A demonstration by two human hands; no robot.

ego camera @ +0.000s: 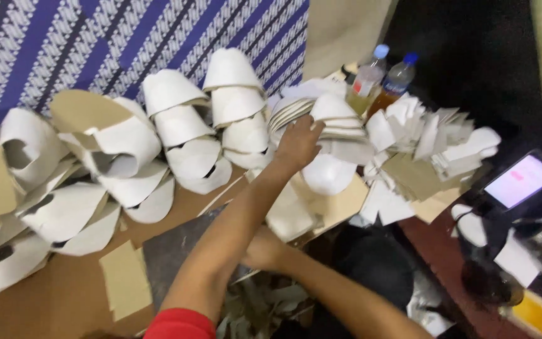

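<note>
Stack of flat white curved cut-outs (pixel 321 116), at the far middle of the table, touched on its near side by the left hand (pixel 297 145), fingers spread upon it. Right hand (pixel 263 250), beneath the left forearm, rests closed on pale scraps; what it grips cannot be told. Rows of curled white paper shells (pixel 177 125) crowd the left; bare brown tabletop (pixel 64 295) lies nearer. Two clear plastic bottles with blue caps (pixel 384 78) hold amber liquid.

Red short sleeve (pixel 179 324) on left upper arm — forearms bare, no rings visible.
</note>
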